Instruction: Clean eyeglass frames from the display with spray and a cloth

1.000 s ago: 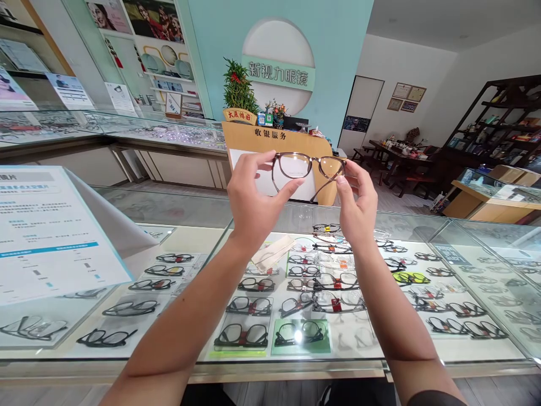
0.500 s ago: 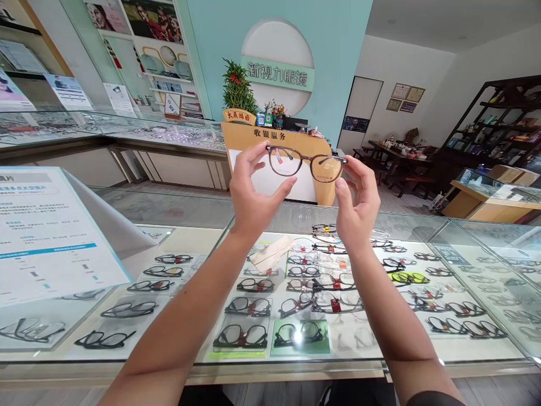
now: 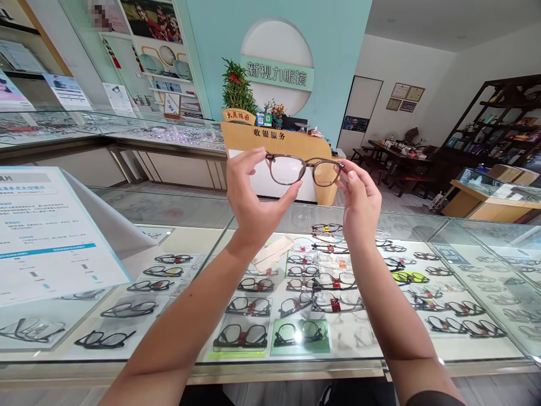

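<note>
A pair of dark, thin-rimmed eyeglasses (image 3: 305,164) is held up in front of me above the counter, both lenses facing me. My left hand (image 3: 253,197) grips the frame's left corner with its fingers, its thumb stretched beneath the left lens. At the other end, my right hand (image 3: 360,200) pinches the right corner between thumb and fingers. Faint lettering shows on the lenses. Below my hands a folded beige cloth (image 3: 273,252) lies on the glass display case (image 3: 296,365). Rows of eyeglasses (image 3: 249,306) sit inside the case under the glass.
A printed sheet on a stand (image 3: 59,231) rises from the counter at left. Beyond the case stands a wooden cashier desk (image 3: 236,138) with a potted plant (image 3: 239,87). More glass cases (image 3: 160,129) line the left wall; another counter (image 3: 494,197) is at right.
The eyeglasses have turned and sunk slightly. My left hand has shifted a little left and down. My right thumb has moved up and outward onto the frame's right corner.
</note>
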